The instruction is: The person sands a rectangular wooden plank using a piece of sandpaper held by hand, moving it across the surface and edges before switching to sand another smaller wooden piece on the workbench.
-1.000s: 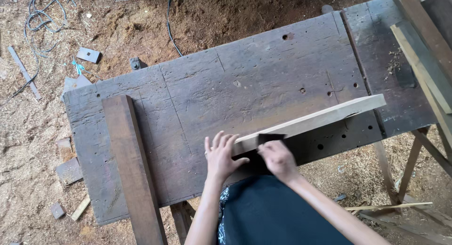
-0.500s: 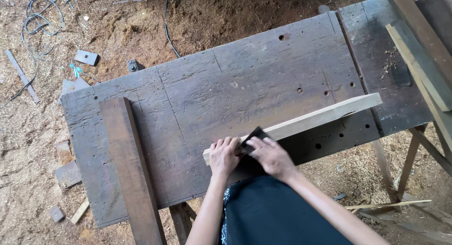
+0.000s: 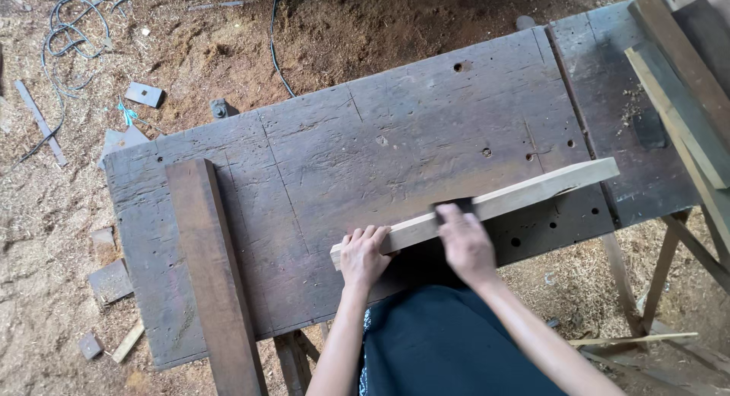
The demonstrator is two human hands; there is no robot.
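Observation:
A long pale wooden strip [image 3: 532,192] lies across the near edge of a dark, worn workbench [image 3: 365,160]. My left hand [image 3: 363,257] presses down on the strip's left end, fingers curled over it. My right hand [image 3: 465,242] grips a small dark block [image 3: 454,207] against the strip near its middle; the hand is blurred by motion. What the block is cannot be made out.
A brown plank [image 3: 215,274] lies on the bench's left side and overhangs the near edge. More planks [image 3: 684,84] lean at the right end. Sawdust, wood scraps [image 3: 110,282] and a cable [image 3: 68,15] cover the ground around the bench.
My right hand has slid the dark block to the right along the strip. My left hand stays at the strip's left end, its spread fingers now closed over the wood.

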